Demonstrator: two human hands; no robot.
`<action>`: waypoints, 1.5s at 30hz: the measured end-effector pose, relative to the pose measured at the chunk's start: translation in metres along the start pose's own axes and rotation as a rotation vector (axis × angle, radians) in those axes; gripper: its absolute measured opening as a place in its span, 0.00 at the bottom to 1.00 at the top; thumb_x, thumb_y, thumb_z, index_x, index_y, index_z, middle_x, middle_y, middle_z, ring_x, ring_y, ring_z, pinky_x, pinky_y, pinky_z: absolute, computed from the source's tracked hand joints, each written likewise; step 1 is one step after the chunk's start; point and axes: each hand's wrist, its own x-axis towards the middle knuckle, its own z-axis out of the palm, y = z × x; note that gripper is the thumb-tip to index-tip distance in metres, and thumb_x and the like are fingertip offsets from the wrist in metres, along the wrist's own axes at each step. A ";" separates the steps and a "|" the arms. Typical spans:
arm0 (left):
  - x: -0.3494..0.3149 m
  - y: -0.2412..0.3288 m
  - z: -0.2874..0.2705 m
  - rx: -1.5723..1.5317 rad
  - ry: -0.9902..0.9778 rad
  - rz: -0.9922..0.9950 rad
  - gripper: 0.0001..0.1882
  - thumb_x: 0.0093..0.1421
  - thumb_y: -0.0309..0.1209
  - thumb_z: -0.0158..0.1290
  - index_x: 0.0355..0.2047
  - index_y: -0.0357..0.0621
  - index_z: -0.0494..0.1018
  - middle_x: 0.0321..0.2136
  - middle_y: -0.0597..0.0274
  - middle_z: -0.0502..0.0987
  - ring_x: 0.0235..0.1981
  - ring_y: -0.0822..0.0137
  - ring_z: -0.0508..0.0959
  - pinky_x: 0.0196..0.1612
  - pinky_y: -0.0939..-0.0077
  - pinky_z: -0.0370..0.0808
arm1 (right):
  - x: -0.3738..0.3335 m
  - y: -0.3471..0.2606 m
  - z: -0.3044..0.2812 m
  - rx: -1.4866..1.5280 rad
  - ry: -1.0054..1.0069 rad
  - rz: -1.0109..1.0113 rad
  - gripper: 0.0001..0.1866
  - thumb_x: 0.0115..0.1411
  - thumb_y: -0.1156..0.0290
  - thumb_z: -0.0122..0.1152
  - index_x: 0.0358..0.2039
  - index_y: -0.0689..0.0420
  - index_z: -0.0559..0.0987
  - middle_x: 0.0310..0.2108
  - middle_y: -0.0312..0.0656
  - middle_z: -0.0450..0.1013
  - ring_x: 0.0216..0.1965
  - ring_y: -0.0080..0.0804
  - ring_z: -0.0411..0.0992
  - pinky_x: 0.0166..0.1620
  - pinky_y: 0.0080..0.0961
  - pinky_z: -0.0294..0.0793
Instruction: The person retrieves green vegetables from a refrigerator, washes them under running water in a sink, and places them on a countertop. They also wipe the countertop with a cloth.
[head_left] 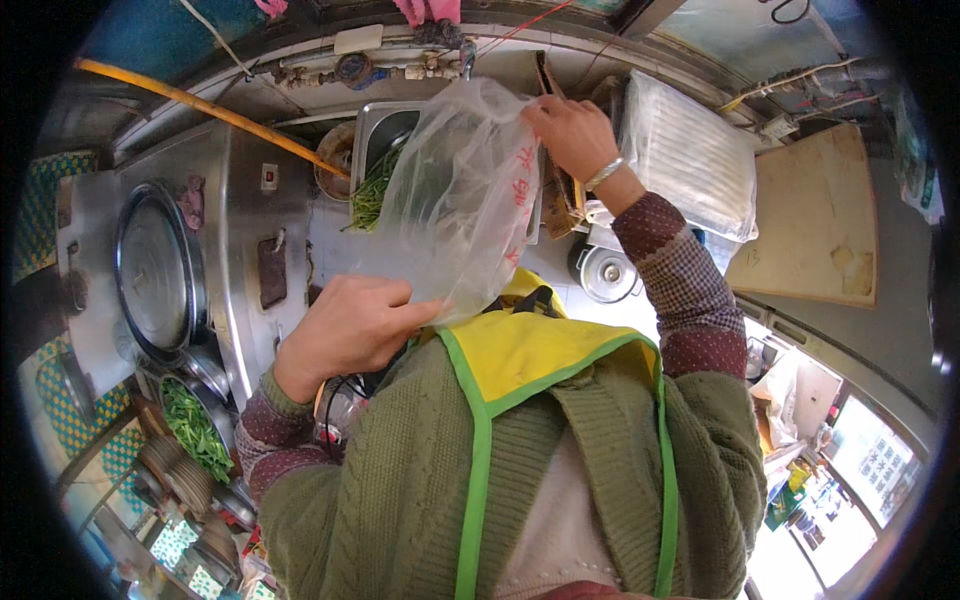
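Observation:
A clear plastic bag [450, 190] with red printing stretches between my two hands. My left hand [350, 325] pinches its near lower edge. Farther off and to the right, my right hand [575, 132] grips the bag's upper edge. The bag looks thin and crumpled, and I make out nothing inside it. Behind it, a metal sink [362, 128] is partly hidden. Long green vegetable stalks [372, 192] show at the sink's left side, next to the bag.
A large lidded pan [155, 270] sits on the steel stove unit [265, 200] at left. Leafy greens [192, 425] fill a bowl below it. At right are a plastic-wrapped stack [690, 150], a lidded pot [606, 272] and a wooden board [815, 215]. An orange pole [210, 112] slants across the back left.

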 end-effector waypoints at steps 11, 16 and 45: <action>0.004 -0.019 0.006 0.218 0.018 -0.265 0.37 0.52 0.24 0.59 0.64 0.61 0.66 0.46 0.55 0.75 0.42 0.53 0.79 0.35 0.59 0.78 | -0.031 0.012 -0.053 0.062 0.626 0.242 0.29 0.51 0.78 0.69 0.56 0.57 0.76 0.55 0.47 0.74 0.49 0.48 0.76 0.49 0.36 0.78; 0.012 -0.070 0.063 0.439 -0.420 -0.413 0.40 0.52 0.20 0.55 0.66 0.60 0.64 0.61 0.46 0.68 0.50 0.49 0.78 0.41 0.58 0.81 | -0.084 -0.053 -0.009 0.148 -0.409 0.093 0.18 0.57 0.73 0.62 0.49 0.60 0.78 0.51 0.54 0.76 0.50 0.47 0.77 0.50 0.42 0.78; 0.178 -0.020 -0.005 -1.716 0.203 -0.080 0.23 0.65 0.39 0.56 0.56 0.41 0.68 0.48 0.54 0.76 0.46 0.60 0.79 0.50 0.65 0.77 | -0.084 -0.049 -0.159 0.559 0.577 -0.050 0.77 0.35 0.36 0.78 0.74 0.62 0.41 0.66 0.60 0.58 0.66 0.57 0.59 0.64 0.46 0.60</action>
